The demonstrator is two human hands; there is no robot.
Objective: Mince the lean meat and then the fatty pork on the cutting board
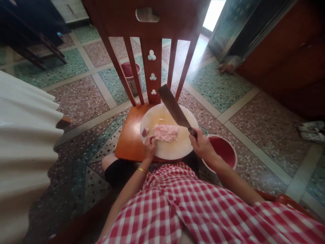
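Observation:
My right hand grips the handle of a cleaver, whose broad dark blade slants up and to the left above a round cutting board. A heap of finely chopped pale pink meat lies in the middle of the board. At the left of the heap, my left hand rests by the board's edge with its fingers curled together; whatever they may pinch is hidden. A darker red piece of meat sits just beyond that hand, and a small pale scrap lies behind the heap.
The board rests on the seat of a wooden chair, its slatted back rising behind. A red-lined bucket stands at the right, another bucket behind the chair. A pale draped cloth hangs at left; shoes lie far right.

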